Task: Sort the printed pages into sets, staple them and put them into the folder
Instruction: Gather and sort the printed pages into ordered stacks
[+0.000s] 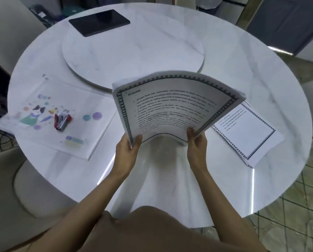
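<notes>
— So, which step is this?

— Sorting, I'd judge. Both hands hold a sheaf of printed pages (175, 106) lifted off the bench (197, 39), bowed upward in the middle. The left hand (128, 151) has its grip closed on the sheaf's near-left corner, thumb on top; the right hand (196, 144) pinches the near edge further right, thumb on the top sheet. That sheet is headed "STORAGE", with a patterned border.

— And the rest of the paper?

— A second pile of pages (246, 131) lies flat at about three o'clock, partly under the lifted sheaf's right corner. Whether it is a finished set I cannot tell.

— What does the next move call for?

— Probably peeling off the sheets that belong together and squaring their edges, before any stapling.

— Where are the tools?

— At nine o'clock: a red stapler (62, 121) rests on the clear folder (50, 117) with cartoon prints. It must come off before the folder can be opened.

— Anything in the way?

— Little. A dark tablet (99, 22) sits at twelve o'clock on the raised round turntable (134, 57), well apart. The near bench is free for laying sets down.
</notes>
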Demonstrator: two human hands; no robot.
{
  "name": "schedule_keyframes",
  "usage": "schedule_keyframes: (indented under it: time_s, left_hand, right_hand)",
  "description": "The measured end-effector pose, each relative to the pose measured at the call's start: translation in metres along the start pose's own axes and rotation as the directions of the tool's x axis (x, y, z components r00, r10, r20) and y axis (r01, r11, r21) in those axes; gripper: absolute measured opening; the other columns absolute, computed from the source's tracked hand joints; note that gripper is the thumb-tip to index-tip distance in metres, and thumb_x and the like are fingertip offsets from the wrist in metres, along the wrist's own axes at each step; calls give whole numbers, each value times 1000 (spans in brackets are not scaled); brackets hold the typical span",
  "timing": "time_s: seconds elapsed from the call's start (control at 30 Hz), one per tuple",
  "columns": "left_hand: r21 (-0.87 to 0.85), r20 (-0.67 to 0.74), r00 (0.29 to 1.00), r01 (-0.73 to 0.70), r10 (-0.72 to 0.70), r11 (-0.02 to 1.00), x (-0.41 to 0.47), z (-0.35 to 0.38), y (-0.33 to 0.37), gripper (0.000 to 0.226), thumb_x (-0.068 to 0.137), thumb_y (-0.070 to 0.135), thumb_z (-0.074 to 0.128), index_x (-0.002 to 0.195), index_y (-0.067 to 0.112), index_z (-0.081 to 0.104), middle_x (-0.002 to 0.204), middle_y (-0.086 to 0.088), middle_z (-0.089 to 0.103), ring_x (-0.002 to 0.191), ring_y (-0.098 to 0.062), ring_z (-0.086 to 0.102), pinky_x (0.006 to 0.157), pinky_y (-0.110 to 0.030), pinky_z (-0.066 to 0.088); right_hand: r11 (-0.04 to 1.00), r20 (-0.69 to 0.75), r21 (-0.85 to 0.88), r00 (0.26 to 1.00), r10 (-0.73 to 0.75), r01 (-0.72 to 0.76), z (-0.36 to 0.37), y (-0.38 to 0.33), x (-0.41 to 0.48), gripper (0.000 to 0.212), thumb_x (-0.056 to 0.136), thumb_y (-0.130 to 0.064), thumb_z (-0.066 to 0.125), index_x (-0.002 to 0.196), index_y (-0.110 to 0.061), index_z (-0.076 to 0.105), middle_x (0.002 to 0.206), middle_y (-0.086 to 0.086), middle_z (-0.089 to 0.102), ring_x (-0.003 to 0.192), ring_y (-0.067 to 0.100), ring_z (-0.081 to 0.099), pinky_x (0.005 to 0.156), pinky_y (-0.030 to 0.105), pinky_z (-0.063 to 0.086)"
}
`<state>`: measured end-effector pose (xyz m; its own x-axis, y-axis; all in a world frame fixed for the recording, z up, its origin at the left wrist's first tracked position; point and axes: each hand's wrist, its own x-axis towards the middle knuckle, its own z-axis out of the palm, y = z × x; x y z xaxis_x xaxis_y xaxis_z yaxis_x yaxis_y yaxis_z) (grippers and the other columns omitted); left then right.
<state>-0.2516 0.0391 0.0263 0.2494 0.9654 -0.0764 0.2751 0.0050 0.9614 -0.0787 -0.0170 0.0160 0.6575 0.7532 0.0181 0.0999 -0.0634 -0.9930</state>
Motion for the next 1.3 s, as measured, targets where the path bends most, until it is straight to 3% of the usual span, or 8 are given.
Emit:
schedule_keyframes:
  time_s: [0.07,0.13,0.3,0.43,0.63,0.73,0.83,1.3]
  left_hand:
    - [18,-14,999,-37,37,999,-1,2,3,32,97,21,43,116,-3,52,98,-28,57,89,-23,58,70,-23,46]
    - [53,-24,996,-89,90,995,-2,1,6,30,98,20,41,122,7,51,94,-4,60,83,3,58,67,-3,44]
    - [49,-34,999,-25,27,998,-5,2,-2,35,98,21,41,130,8,47,111,-16,62,89,-27,56,76,-17,48]
    - [119,-56,994,-82,89,990,-8,1,-5,31,98,20,41,125,9,50,101,2,61,80,3,56,68,0,41]
    - [87,21,996,84,-86,993,-19,1,-15,35,97,9,39,132,11,45,116,8,53,95,-4,52,74,-1,40]
    - [100,43,982,176,-181,979,-22,0,-28,37,96,9,41,133,13,43,119,7,51,107,-10,47,90,-21,37]
    - [95,0,964,264,-266,960,-19,-4,-38,22,97,14,41,118,10,48,111,1,56,104,-22,55,76,-23,43]
    - [45,-15,934,356,-356,933,32,-11,-38,21,100,21,33,111,8,45,107,-3,51,98,-21,50,82,-32,40]
  right_hand:
    - [1000,-9,2,1000,0,0,-1,-4,2,36,97,-22,43,130,-8,47,121,-2,59,102,-12,54,87,4,43]
    - [1000,-18,13,1000,-8,8,-2,-5,3,36,97,-20,43,131,-9,46,119,-6,58,102,-15,54,88,3,42]
    - [999,6,-29,1000,26,-26,-5,4,-3,33,98,-22,42,129,-14,49,120,-8,58,102,-18,52,90,3,41]
    - [993,37,-119,999,14,-9,-10,0,-4,25,98,-19,42,120,-15,53,109,-15,59,93,-23,52,82,-2,39]
    - [914,159,-401,977,145,-71,-20,8,2,24,97,-22,43,84,-2,49,75,7,55,68,23,49,59,21,38]
    - [851,182,-511,953,244,-120,-23,19,-3,28,97,-21,43,103,3,57,102,16,64,94,29,58,76,29,42]
    - [794,190,-580,918,349,-182,-26,27,-7,30,97,-19,43,116,1,56,120,16,61,110,29,55,80,21,36]
    - [770,219,-592,871,440,-240,-27,18,-12,32,96,-24,45,120,-6,56,122,10,61,110,25,56,84,25,40]
